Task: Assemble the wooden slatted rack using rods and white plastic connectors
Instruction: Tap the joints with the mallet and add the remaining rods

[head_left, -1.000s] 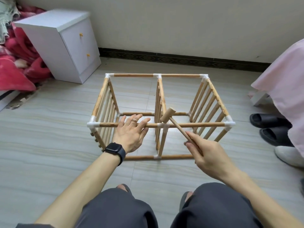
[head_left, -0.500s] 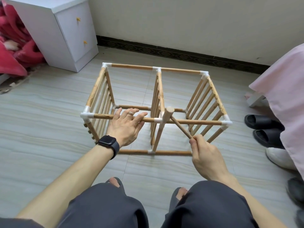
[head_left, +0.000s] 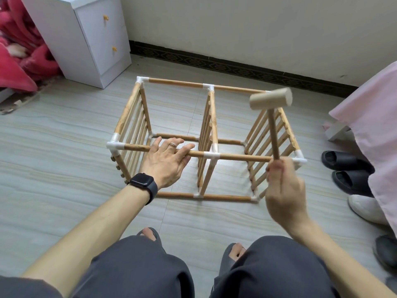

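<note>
Wooden rack (head_left: 212,117): stands on the tiled floor (head_left: 64,147) just ahead of the person's knees. Three slatted panels are upright, tied by rods along top and bottom.
Joints: white plastic connectors at the corners and mid-spans, e.g. the middle connector (head_left: 211,155). Every socket in view looks filled; full seating cannot be told.
Left hand (head_left: 166,162): fingers straight and spread, lying over the near top rod (head_left: 242,157), left of the middle connector. It steadies without gripping.
Right hand (head_left: 283,190): fingers clenched round the low end of the wooden mallet (head_left: 270,101) handle. The head is up over the right panel, clear of the frame.
Step (judged): tapping joints home; the near right corner connector (head_left: 299,157) is the likely target.
Handling (judged): light; rods stiff, press-fit joints the weak point, so the frame may skew or pull apart if lifted by one rod. Hold a rod close beside a connector and brace next to the joint being struck. Plastic may crack, so tap lightly.
Nearby: white cabinet (head_left: 94,39), dark slippers (head_left: 343,162).
</note>
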